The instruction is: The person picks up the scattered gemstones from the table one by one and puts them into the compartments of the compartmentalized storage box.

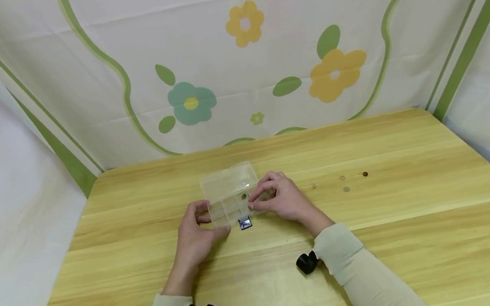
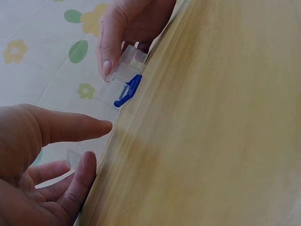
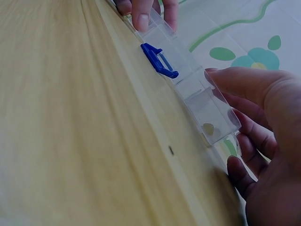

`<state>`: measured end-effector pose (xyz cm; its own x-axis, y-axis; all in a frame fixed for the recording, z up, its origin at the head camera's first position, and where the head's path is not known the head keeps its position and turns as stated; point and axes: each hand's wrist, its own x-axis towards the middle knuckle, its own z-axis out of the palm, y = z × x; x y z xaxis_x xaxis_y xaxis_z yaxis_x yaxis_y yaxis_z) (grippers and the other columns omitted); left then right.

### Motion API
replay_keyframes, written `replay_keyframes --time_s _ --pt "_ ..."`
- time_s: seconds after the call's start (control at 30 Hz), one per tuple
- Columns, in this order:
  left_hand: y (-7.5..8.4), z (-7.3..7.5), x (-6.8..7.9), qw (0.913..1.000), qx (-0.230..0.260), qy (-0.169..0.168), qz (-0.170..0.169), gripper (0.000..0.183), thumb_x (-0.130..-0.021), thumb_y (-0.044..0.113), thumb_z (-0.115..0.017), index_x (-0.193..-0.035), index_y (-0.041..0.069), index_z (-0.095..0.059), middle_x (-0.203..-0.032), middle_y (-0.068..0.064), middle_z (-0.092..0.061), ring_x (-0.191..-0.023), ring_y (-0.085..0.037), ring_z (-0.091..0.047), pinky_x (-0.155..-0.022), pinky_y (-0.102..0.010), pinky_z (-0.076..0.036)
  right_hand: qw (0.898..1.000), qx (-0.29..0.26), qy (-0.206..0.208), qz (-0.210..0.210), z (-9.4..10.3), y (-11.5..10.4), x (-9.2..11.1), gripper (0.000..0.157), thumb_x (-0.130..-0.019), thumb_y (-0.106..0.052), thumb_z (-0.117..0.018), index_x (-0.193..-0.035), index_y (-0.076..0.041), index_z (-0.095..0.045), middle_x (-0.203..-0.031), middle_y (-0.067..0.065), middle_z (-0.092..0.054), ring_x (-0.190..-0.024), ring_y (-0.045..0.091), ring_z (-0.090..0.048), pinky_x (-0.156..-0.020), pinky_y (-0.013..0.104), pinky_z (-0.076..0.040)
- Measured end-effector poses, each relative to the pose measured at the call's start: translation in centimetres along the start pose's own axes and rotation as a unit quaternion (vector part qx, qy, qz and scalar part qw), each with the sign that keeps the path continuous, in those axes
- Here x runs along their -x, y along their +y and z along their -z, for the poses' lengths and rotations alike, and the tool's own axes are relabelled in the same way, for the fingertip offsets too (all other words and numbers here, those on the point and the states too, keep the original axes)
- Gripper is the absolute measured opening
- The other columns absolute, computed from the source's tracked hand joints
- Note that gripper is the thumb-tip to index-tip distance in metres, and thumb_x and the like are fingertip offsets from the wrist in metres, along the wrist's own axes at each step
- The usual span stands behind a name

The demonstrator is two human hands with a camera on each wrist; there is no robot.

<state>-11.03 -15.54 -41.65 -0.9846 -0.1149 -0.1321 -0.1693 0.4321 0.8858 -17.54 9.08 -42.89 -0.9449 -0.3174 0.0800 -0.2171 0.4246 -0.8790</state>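
A clear plastic compartment box (image 1: 232,206) stands on the table with its lid (image 1: 228,181) raised at the back. A blue latch (image 3: 159,61) hangs at its front. My left hand (image 1: 195,235) grips the box's left end, thumb at the front and fingers at the side. Over the right-hand compartments is my right hand (image 1: 281,198), thumb and index fingertips close together; whether anything is between them is hidden. A small dark piece (image 1: 244,196) lies inside the box near those fingertips. In the right wrist view, a small rounded-triangular piece (image 3: 208,128) shows in the end compartment.
Right of the box, several small flat pieces lie on the wooden table (image 1: 387,259): a dark brown one (image 1: 365,174), a pale one (image 1: 346,189) and fainter ones. A flowered cloth (image 1: 209,46) hangs behind the table's back edge.
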Motion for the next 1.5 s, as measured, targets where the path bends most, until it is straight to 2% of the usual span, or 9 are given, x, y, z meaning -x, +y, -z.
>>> replay_keyframes --time_s 0.3,0.73,1.0,1.5 --pt "0.01 0.09 0.16 1.0000 0.000 0.000 -0.009 0.077 -0.082 0.008 -0.092 -0.148 0.010 -0.053 -0.138 -0.017 -0.065 -0.123 -0.032 -0.059 -0.094 -0.036 -0.048 1.000 0.004 -0.003 -0.006 0.05 -0.21 -0.02 0.010 -0.088 -0.025 -0.092 -0.094 -0.026 -0.085 -0.112 -0.005 -0.066 -0.105 0.019 -0.052 -0.089 0.036 -0.044" --pt "0.10 0.12 0.10 0.9999 0.011 -0.003 0.000 0.078 -0.081 0.007 -0.092 -0.149 0.010 -0.053 -0.137 -0.017 -0.064 -0.123 -0.031 -0.058 -0.093 -0.035 -0.047 1.000 0.008 -0.005 0.005 -0.01 -0.01 -0.15 0.009 -0.088 -0.025 -0.091 -0.094 -0.025 -0.084 -0.110 -0.004 -0.066 -0.104 0.020 -0.050 -0.088 0.036 -0.044" --pt "-0.04 0.06 0.14 0.9999 0.014 -0.001 0.004 0.078 -0.082 0.006 -0.091 -0.149 0.011 -0.053 -0.137 -0.016 -0.063 -0.122 -0.031 -0.058 -0.095 -0.037 -0.048 1.000 0.007 -0.007 0.000 -0.03 0.08 0.02 0.009 -0.088 -0.026 -0.091 -0.093 -0.027 -0.083 -0.110 -0.005 -0.065 -0.104 0.019 -0.050 -0.088 0.036 -0.044" --pt "-0.25 0.03 0.07 0.9999 0.014 -0.006 0.008 0.078 -0.082 0.006 -0.090 -0.150 0.013 -0.052 -0.138 -0.014 -0.064 -0.123 -0.029 -0.058 -0.095 -0.035 -0.047 1.000 0.008 -0.006 -0.004 0.01 0.12 0.12 0.009 -0.088 -0.028 -0.091 -0.093 -0.028 -0.083 -0.111 -0.005 -0.064 -0.104 0.020 -0.051 -0.088 0.037 -0.044"
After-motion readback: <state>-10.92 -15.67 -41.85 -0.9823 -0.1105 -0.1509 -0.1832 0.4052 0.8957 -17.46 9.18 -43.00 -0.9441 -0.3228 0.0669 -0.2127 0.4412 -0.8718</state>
